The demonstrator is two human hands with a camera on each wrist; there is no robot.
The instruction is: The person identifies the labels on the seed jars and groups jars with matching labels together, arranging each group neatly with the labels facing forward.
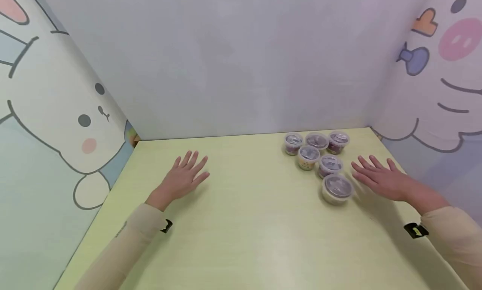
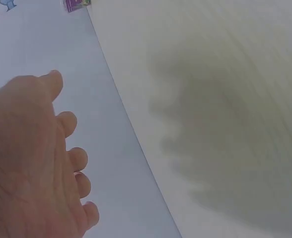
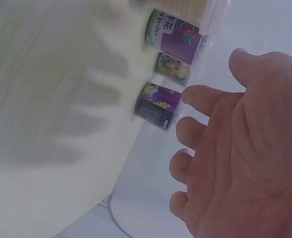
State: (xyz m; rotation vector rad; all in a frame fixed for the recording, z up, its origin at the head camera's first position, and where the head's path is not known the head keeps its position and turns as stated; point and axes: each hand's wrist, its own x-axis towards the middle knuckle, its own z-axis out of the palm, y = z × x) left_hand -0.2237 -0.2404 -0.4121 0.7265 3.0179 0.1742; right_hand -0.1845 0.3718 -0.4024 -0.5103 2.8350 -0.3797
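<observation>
Left hand (image 1: 181, 179) and right hand (image 1: 385, 181) hover, fingers apart, holding nothing; six lidded plastic tubs (image 1: 330, 165) cluster far right, perhaps for easy reach.

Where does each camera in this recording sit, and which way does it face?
Head: on the head, facing forward and down; table, tubs, left hand, right hand and sleeves show.
Left wrist: on the left wrist, facing table and wall; left hand shows.
Right wrist: on the right wrist, facing tubs and table; right hand shows.
Head and right wrist share the tubs and right hand.
</observation>
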